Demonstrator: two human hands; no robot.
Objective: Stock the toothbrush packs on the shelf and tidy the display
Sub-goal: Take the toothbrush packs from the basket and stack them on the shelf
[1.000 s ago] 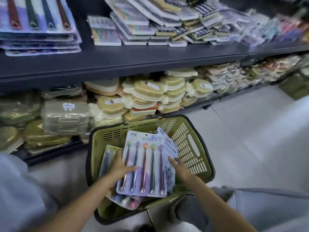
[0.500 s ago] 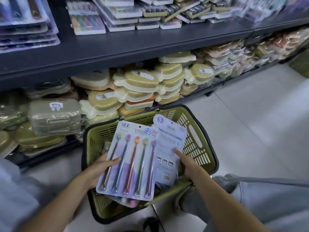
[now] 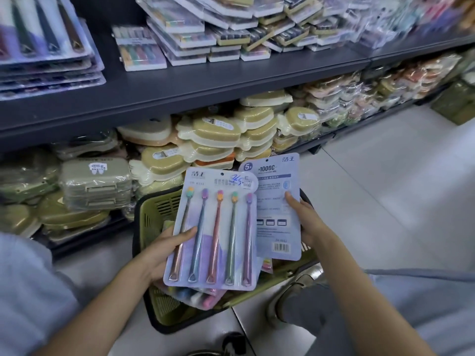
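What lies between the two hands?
In the head view, two toothbrush packs: the front-facing pack in the left hand, the back-facing pack in the right hand.

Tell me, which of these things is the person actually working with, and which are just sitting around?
Part of the job: front-facing toothbrush pack in left hand; back-facing pack in right hand; green basket; upper shelf.

Just lying about: olive cases; yellow tooth-shaped boxes.

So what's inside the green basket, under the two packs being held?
In the green basket, more packs show pink and blue brush ends below the front-facing pack. The held packs cover the rest, so their number is unclear.
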